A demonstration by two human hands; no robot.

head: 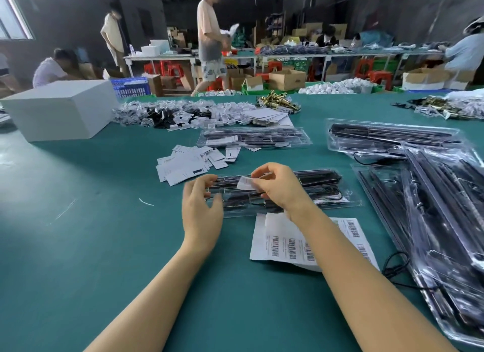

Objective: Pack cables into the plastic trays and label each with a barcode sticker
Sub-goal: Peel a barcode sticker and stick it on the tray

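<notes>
White sticker (246, 183) pinched in my right hand (280, 189) over the tray (327, 194).
My left hand (201, 207) hovers with loosely curled fingers, holding nothing, at the tray's left end on the green table (78, 246); the barcode sheet (285, 244) lies just below, its print too small to read.

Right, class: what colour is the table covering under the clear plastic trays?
Teal green, a plain, unpatterned table covering; the head view, the only one, shows it under the clear plastic trays.
</notes>
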